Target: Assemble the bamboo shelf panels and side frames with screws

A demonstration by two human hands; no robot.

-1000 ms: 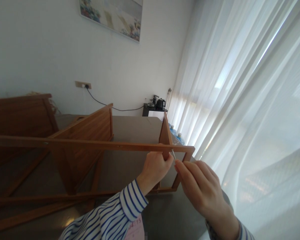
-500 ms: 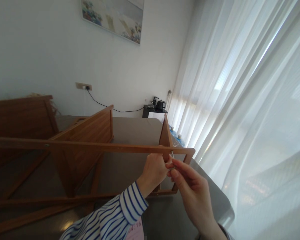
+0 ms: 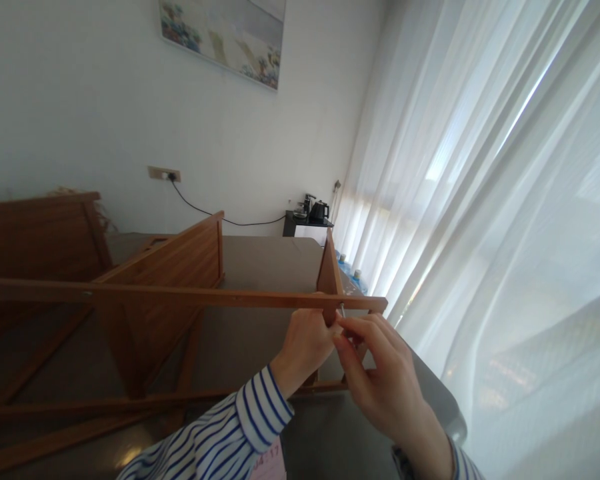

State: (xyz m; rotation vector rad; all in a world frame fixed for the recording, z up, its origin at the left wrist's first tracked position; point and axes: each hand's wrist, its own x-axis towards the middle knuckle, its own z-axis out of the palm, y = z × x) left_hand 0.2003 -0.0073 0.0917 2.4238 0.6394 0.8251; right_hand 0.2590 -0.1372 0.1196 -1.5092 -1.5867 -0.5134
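A wooden shelf frame [image 3: 240,297] lies on its side on the table, its slatted boards standing up between the rails. My left hand [image 3: 307,340] is closed around the end shelf board [image 3: 330,267], just under the upper rail; its fingertips are partly hidden. My right hand [image 3: 385,373] pinches a thin metal hex key [image 3: 343,311], whose tip meets the rail's near face close to its right end. Most of the key is covered by my fingers. Both hands are almost touching.
Under the frame is a grey table [image 3: 265,260]. A black kettle [image 3: 320,211] stands on a small cabinet [image 3: 307,230] at the back. Blue-tinted water bottles [image 3: 356,279] sit beyond the table by the white curtain [image 3: 480,200]. Pink paper [image 3: 271,461] lies at the front.
My right hand has turned about the hex key, its fingers now higher and its knuckles rolled over. My left hand keeps its hold on the board. The view has shifted slightly.
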